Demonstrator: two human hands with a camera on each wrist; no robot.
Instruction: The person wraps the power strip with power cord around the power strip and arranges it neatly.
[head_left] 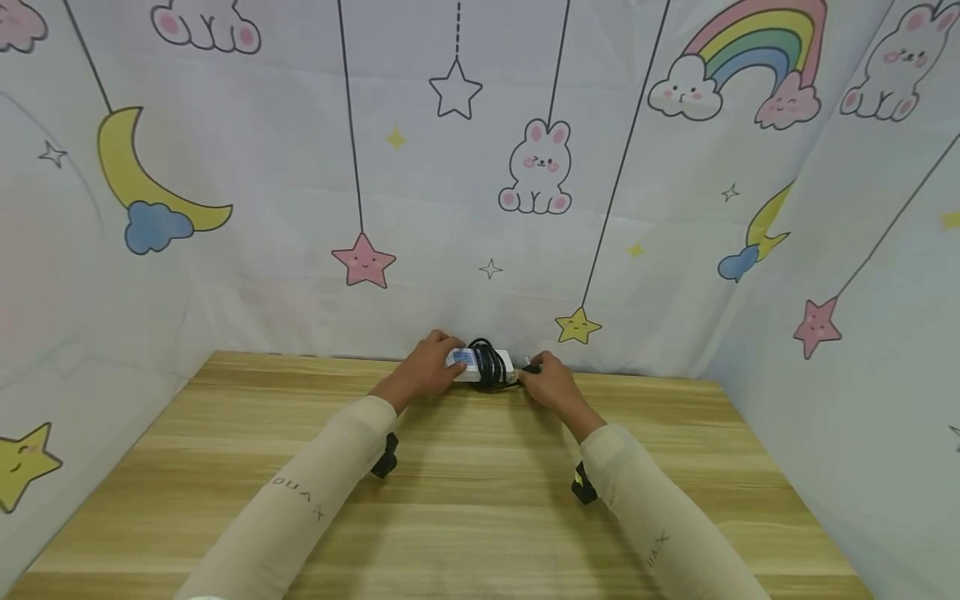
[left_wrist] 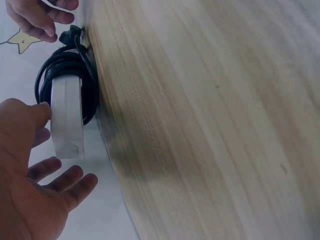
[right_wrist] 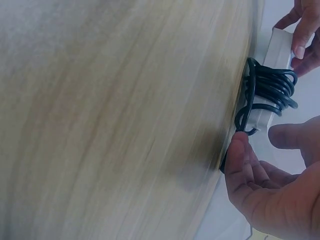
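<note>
A white power strip [head_left: 472,362] with a blue-printed label lies at the back edge of the table, close to the wall cloth. Its black cord [head_left: 491,368] is wound round its middle. My left hand [head_left: 431,367] grips the strip's left end, thumb on the front and forefinger behind; the other fingers spread loosely in the left wrist view. At the right end, my right hand [head_left: 553,385] has its fingertips right at the cord and the black plug [left_wrist: 70,36]. Its thumb stands apart from the fingers in the right wrist view.
The wood-grain table [head_left: 480,483] reaches back to a white cloth [head_left: 442,192] printed with stars, moons and rabbits, which also rises on both sides. Small black devices sit under the left sleeve [head_left: 300,492] and the right sleeve [head_left: 660,500].
</note>
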